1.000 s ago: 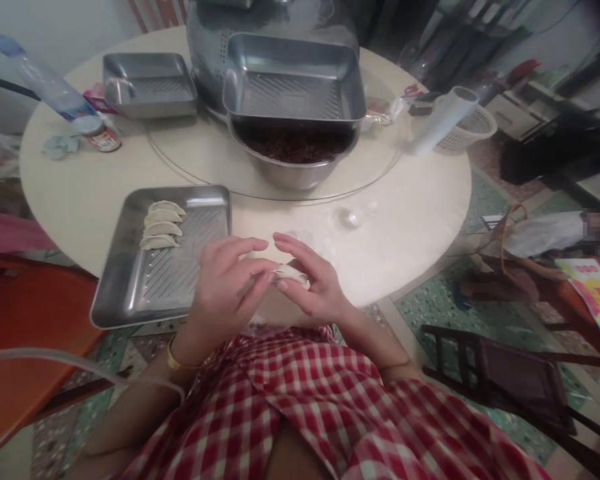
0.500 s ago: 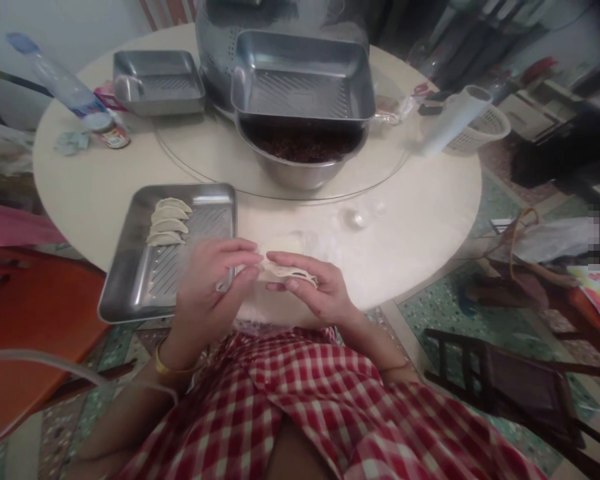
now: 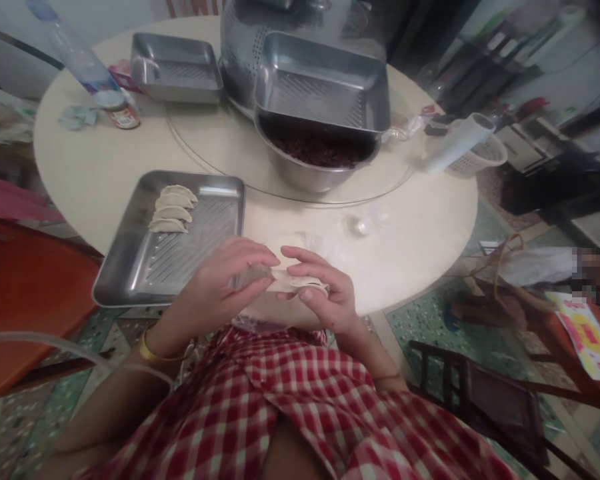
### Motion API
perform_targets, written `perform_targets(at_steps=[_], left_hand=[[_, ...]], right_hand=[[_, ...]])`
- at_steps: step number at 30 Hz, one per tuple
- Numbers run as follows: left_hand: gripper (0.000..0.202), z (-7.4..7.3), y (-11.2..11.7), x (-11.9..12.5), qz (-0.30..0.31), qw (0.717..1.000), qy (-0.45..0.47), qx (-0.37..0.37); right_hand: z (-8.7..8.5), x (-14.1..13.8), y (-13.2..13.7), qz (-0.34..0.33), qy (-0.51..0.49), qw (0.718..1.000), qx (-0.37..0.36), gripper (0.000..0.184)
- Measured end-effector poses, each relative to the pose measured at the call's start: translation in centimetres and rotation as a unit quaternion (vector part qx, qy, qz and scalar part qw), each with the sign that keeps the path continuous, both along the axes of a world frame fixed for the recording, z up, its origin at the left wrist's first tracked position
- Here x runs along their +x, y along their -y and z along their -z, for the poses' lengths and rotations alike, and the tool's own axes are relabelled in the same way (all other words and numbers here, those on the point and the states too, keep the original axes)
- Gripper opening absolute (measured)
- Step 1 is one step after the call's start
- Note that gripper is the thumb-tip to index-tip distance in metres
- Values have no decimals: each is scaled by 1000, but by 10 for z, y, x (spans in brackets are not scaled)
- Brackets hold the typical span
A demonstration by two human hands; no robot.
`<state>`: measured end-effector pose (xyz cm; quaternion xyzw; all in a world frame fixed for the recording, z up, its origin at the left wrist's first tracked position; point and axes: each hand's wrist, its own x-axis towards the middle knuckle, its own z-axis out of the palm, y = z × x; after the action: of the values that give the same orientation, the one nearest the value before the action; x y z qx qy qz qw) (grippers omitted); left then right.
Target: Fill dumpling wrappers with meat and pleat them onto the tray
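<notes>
A half-folded dumpling [image 3: 307, 285], pale, with a dark gap along its edge, is held above the near edge of the table. My right hand [image 3: 333, 293] cradles its right side, thumb in front and fingers behind. My left hand [image 3: 230, 273] has its thumb and fingertips closed at the dumpling's left end. Something greyish shows between that thumb and the fingers; I cannot make out what it is. Behind the hands a round dough wrapper [image 3: 286, 241] lies on the table. To the left, a metal tray [image 3: 130, 267] holds several folded dumplings [image 3: 173, 212] in a row.
A metal bowl of dark filling [image 3: 315, 155] stands on the glass turntable, with an empty deep tray [image 3: 320, 90] resting over it. Another tray [image 3: 177, 70], a plastic bottle [image 3: 87, 63] and a jar [image 3: 125, 117] are at back left. A dough lump [image 3: 357, 225] lies to the right.
The view has shifted slightly. Both hands and the dumpling sit a little further right in the picture. My right index finger has lifted away from the dumpling.
</notes>
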<state>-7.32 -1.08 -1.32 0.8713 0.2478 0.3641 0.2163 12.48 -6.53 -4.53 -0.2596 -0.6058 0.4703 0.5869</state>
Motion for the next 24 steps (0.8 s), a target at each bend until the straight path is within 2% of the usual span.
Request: perform_targets(at_steps=[3, 7, 12, 20, 24], left_hand=[[14, -1, 2, 2, 7, 999, 17, 33], [12, 0, 6, 5, 7, 998, 38, 57], [14, -2, 10, 6, -2, 997, 25, 71], [15, -6, 10, 7, -9, 998, 30, 57], [14, -5, 11, 8, -17, 999, 46, 23]], right_hand=[[0, -1, 0, 7, 12, 1000, 6, 35], [-1, -2, -3, 65, 64, 995, 48, 35], [-3, -4, -4, 104, 89, 987, 79, 23], [-7, -6, -4, 113, 121, 985, 57, 16], [-10, -6, -3, 108, 142, 983, 48, 14]])
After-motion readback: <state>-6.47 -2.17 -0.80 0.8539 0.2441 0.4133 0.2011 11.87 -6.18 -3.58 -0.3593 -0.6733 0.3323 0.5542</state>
